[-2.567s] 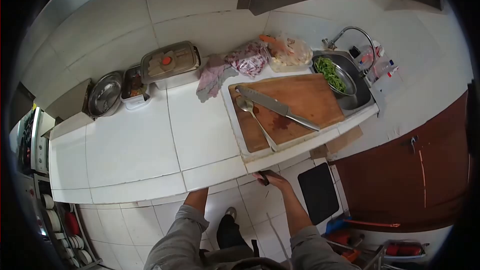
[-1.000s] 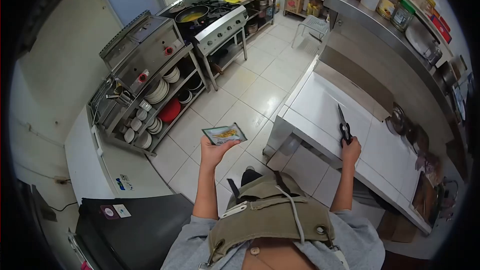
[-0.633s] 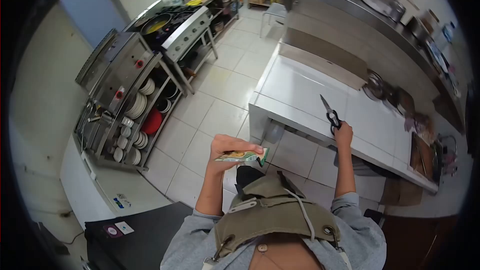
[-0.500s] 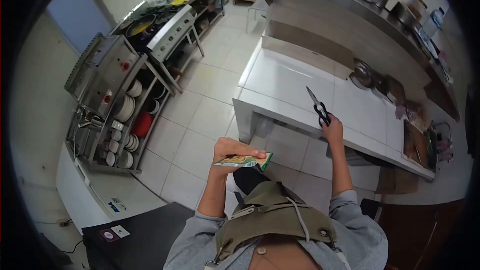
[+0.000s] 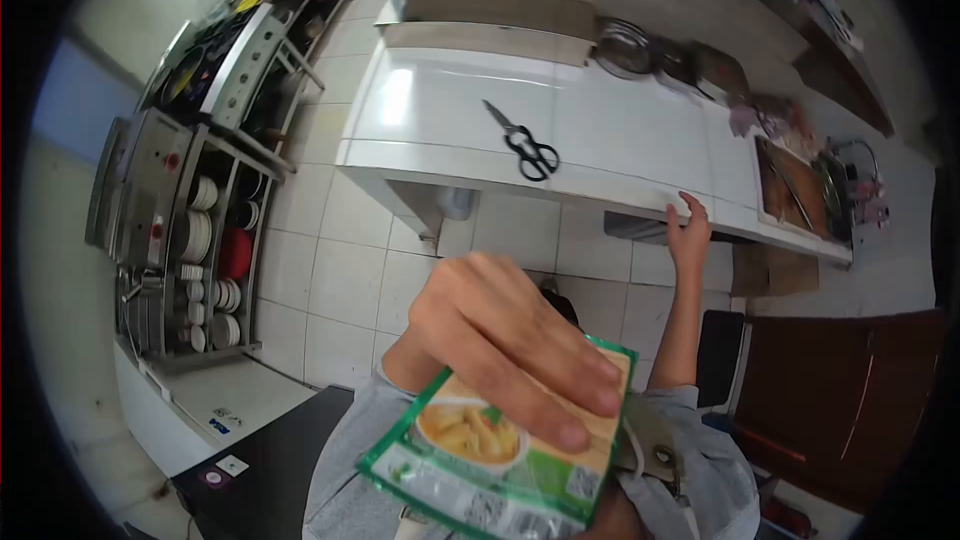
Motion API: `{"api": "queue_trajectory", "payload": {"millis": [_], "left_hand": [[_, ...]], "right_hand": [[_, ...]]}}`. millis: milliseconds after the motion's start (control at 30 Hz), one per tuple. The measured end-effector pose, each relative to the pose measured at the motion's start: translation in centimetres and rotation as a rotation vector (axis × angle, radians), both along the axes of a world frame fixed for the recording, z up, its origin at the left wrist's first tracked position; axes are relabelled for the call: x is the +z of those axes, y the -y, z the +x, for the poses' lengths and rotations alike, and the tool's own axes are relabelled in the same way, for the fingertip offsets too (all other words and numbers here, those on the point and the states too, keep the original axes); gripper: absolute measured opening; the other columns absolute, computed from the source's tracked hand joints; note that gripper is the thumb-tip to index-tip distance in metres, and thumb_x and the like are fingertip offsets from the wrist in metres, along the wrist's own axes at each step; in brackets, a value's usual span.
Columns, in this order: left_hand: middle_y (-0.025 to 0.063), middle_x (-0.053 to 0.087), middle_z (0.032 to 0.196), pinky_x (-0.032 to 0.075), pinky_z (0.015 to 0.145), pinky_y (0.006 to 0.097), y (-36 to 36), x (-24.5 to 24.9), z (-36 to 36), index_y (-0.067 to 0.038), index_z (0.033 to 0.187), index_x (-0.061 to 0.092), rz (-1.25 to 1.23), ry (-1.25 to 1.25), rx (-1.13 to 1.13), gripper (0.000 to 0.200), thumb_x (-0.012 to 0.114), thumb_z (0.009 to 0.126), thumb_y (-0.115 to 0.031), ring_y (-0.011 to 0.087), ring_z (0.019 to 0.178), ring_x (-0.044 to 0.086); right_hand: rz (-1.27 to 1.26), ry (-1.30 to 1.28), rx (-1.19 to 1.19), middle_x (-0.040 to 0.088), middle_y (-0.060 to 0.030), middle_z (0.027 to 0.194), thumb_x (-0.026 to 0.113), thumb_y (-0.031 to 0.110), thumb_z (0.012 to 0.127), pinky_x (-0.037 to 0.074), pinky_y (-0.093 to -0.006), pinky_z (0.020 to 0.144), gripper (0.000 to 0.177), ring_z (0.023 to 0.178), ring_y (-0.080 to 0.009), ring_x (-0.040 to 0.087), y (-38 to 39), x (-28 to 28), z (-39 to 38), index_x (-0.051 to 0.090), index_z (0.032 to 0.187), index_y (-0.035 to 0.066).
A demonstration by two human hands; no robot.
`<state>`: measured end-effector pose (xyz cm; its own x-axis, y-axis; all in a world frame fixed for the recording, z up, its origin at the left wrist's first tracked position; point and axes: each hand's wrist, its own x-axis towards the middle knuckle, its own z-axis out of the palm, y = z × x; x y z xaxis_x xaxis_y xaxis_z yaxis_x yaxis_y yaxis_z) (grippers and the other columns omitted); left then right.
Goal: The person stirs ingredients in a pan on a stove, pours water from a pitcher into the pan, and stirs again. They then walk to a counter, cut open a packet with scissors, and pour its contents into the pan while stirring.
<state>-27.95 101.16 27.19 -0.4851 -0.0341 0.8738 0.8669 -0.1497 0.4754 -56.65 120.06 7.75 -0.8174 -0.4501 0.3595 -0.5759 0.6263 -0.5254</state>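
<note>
My left hand holds a green-edged food packet close to the camera, its printed bowl of food facing up. The fingers lie across the packet's front, and the thumb is out of sight behind it. A pair of scissors with black handles rests on the white tiled counter, handles near the front edge and blades pointing away. My right hand is at the counter's front edge, to the right of the scissors, with its fingers apart and nothing in them.
A sink with a tap is at the counter's right end. Metal pots stand along the back. At left are a rack of stacked dishes and a stove. A black surface is at lower left.
My right hand has let go of the scissors, which now lie on the counter, and has moved toward the sink side. My left hand has brought the packet up nearer the camera. The view has turned right.
</note>
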Motion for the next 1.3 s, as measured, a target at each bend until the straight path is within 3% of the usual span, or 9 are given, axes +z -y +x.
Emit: {"api": "queue_trajectory", "payload": {"millis": [367,633,733,967,1067,1100,1133,1200,1300], "left_hand": [[0.0187,0.066,0.086,0.054,0.076,0.0313,-6.4,2.3,-15.3,-0.011,0.085,0.071,0.020,0.016,-0.102,0.012,0.063,0.078,-0.005,0.0255,0.082,0.066],[0.0169,0.066,0.085,0.055,0.071,0.0294,-6.9,3.4,-19.1,-0.007,0.083,0.071,0.064,0.021,0.106,0.012,0.060,0.081,-0.011,0.0244,0.077,0.067],[0.0159,0.066,0.084,0.056,0.068,0.0285,-6.1,3.0,-18.8,-0.004,0.081,0.070,0.077,-0.022,0.225,0.018,0.058,0.082,-0.017,0.0239,0.073,0.067],[0.0208,0.065,0.084,0.057,0.060,0.0326,-0.1,-2.2,-13.5,-0.001,0.091,0.066,0.183,0.072,0.440,0.018,0.069,0.073,-0.005,0.0275,0.075,0.067],[0.0155,0.065,0.086,0.055,0.066,0.0296,3.3,-8.6,-9.6,0.000,0.092,0.062,0.514,0.507,0.995,0.023,0.069,0.070,0.002,0.0226,0.075,0.065],[0.0127,0.065,0.088,0.053,0.069,0.0286,4.5,-11.1,-7.9,0.000,0.094,0.060,0.701,0.653,1.143,0.025,0.068,0.070,0.004,0.0204,0.077,0.064],[0.0127,0.065,0.088,0.053,0.069,0.0286,5.6,-13.2,-5.7,0.000,0.094,0.060,0.706,0.625,1.178,0.025,0.068,0.070,0.004,0.0204,0.077,0.064],[0.0076,0.064,0.092,0.050,0.075,0.0262,8.4,-16.1,-0.8,0.002,0.100,0.059,1.058,0.500,1.216,0.030,0.068,0.072,0.004,0.0156,0.082,0.062],[0.0066,0.063,0.093,0.050,0.076,0.0270,12.4,-17.3,7.1,0.001,0.102,0.058,1.167,0.391,1.346,0.030,0.068,0.073,0.002,0.0149,0.083,0.061]], "right_hand": [[0.056,0.022,-0.469,0.061,-0.0196,0.102,0.062,0.020,0.078,0.045,-0.0400,0.082,0.037,0.093,-0.0333,0.059,-26.6,-6.0,-22.6,0.056,0.107,-0.002],[0.137,0.169,-0.369,0.059,-0.0225,0.104,0.060,0.025,0.077,0.045,-0.0386,0.082,0.045,0.095,-0.0355,0.058,-26.3,-10.4,-37.5,0.051,0.114,0.001],[0.163,-0.035,-0.426,0.059,-0.0238,0.104,0.054,0.015,0.079,0.043,-0.0422,0.082,0.039,0.098,-0.0387,0.055,-25.2,-12.2,-38.2,0.047,0.115,0.001],[0.169,0.001,-0.458,0.058,-0.0263,0.102,0.046,0.024,0.084,0.043,-0.0459,0.079,0.034,0.095,-0.0404,0.056,-22.7,-13.9,-37.9,0.054,0.105,-0.001],[0.319,0.114,-0.448,0.058,-0.0271,0.101,0.044,0.027,0.085,0.042,-0.0470,0.078,0.036,0.094,-0.0408,0.056,-26.0,-20.8,-43.0,0.055,0.103,-0.002],[0.532,-0.014,-0.518,0.057,-0.0283,0.097,0.039,0.026,0.087,0.041,-0.0493,0.077,0.038,0.089,-0.0432,0.055,-22.1,-17.9,-39.6,0.057,0.097,-0.005],[0.020,-0.099,-0.620,0.057,-0.0287,0.093,0.036,0.025,0.089,0.041,-0.0494,0.077,0.039,0.086,-0.0456,0.054,-15.2,-12.6,-32.3,0.056,0.098,-0.007],[-0.053,-0.079,-0.575,0.056,-0.0297,0.092,0.035,0.025,0.092,0.041,-0.0495,0.076,0.040,0.084,-0.0475,0.052,-7.6,-10.3,-26.8,0.053,0.099,-0.010],[-0.148,-0.332,-0.286,0.053,-0.0285,0.083,0.038,0.019,0.093,0.039,-0.0454,0.070,0.031,0.075,-0.0442,0.047,0.2,-9.3,-18.9,0.051,0.091,-0.009]]}}
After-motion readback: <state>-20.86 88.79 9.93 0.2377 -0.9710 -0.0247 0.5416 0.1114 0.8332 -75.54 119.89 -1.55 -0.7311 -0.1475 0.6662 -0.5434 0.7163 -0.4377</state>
